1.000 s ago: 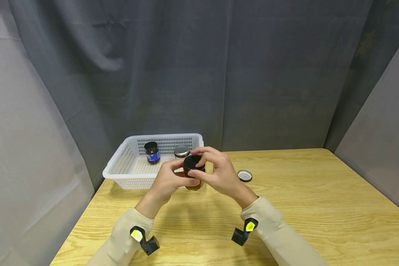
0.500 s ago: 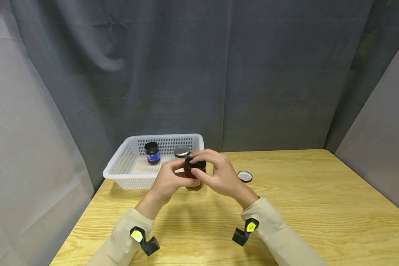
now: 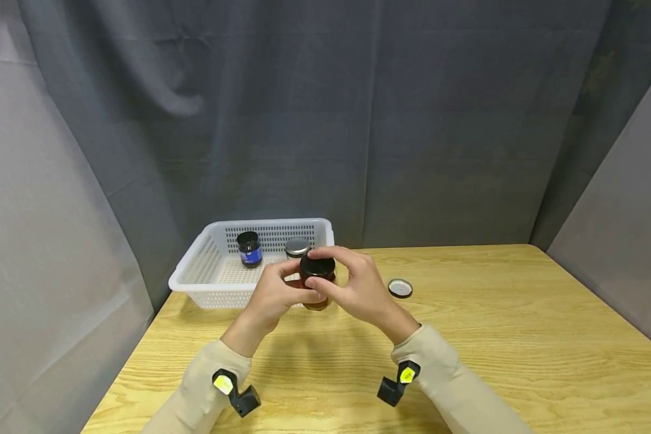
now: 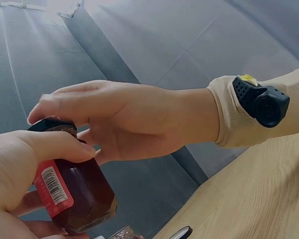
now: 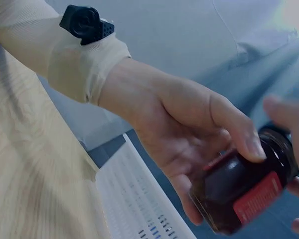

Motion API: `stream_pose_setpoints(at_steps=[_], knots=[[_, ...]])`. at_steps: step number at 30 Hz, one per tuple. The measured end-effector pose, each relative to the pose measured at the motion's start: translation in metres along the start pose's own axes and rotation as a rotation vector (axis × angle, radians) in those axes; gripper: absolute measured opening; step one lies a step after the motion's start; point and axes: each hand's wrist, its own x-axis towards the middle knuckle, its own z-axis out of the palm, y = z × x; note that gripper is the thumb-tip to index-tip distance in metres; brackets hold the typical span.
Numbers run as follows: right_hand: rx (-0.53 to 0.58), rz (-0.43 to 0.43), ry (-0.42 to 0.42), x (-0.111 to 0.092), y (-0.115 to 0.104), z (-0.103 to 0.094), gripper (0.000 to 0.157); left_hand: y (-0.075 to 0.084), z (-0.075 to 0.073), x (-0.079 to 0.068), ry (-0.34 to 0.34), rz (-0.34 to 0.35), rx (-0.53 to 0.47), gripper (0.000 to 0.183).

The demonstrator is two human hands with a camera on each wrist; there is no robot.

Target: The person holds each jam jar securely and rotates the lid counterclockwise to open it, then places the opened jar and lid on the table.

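Observation:
My left hand point(image 3: 275, 295) grips the body of a dark amber glass jar point(image 4: 87, 194) with a red barcode label, holding it up above the table. The jar's black lid point(image 3: 317, 265) is on top, facing up in the head view. My right hand point(image 3: 355, 283) holds the lid by its edge, thumb on the near side and fingers on the far side. In the left wrist view the right hand point(image 4: 134, 117) reaches over the jar top. The right wrist view shows the left hand point(image 5: 174, 119) around the jar body point(image 5: 244, 184) and the right hand point(image 5: 294, 122) blurred at the lid.
A white perforated basket point(image 3: 208, 296) stands at the back left. Inside are a black-lidded jar with a blue label point(image 3: 249, 250) and a silver-lidded jar point(image 3: 297, 246), partly hidden. A loose lid point(image 3: 400, 288) lies inside-up on the wooden table point(image 3: 493, 337), right of my hands.
My right fingers have shifted on the black lid, from lying over its top to holding its edge. The left hand and the jar have stayed nearly in place.

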Motion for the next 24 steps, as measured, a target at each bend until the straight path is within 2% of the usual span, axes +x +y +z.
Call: stream_pose_setpoints(at_steps=[4,12,24], knots=[[-0.010,0.002,0.024,0.0006,-0.0015,0.0014,0.041,0.0000,0.0008,0.0007,-0.017,0.006,-0.013,0.055],[-0.006,-0.028,-0.030,0.0010,-0.0014,-0.0030,0.055,-0.0012,-0.0008,0.0005,-0.028,0.014,-0.009,0.054],[0.038,-0.061,-0.084,0.0020,0.0006,-0.0046,0.043,-0.0014,-0.0013,-0.0003,-0.049,0.027,-0.020,0.053]])
